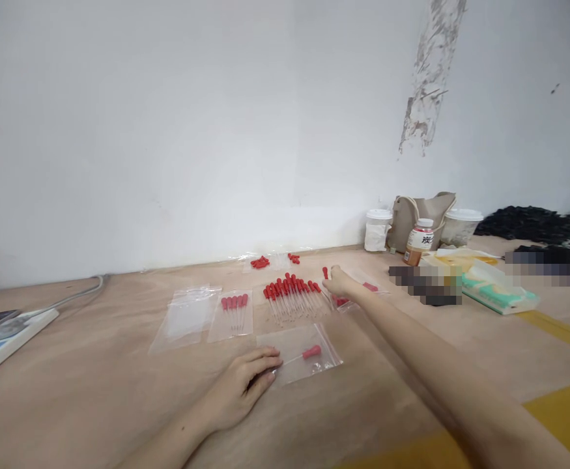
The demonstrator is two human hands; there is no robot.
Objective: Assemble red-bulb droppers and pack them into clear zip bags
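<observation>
My left hand [251, 384] rests on the table, its fingertips on the near left edge of a clear zip bag [289, 339]. One glass dropper with a red rubber bulb [312, 352] lies in that bag, its tip toward my fingers. My right hand [342, 284] reaches farther out, fingers closed around a dropper [325, 273] whose red bulb shows above them. Just left of it is a pile of red-bulbed droppers [292, 294], bulbs pointing away. Another bag [350, 305] with red bulbs lies partly hidden beneath my right hand and forearm.
Left of the pile lie a bag of several droppers [234, 312] and flat stacked zip bags [187, 316]. Loose red bulbs [260, 262] sit near the wall. Cups [377, 231], a bottle [419, 242] and a tissue pack [499, 290] stand right; a power strip [14, 339] lies left.
</observation>
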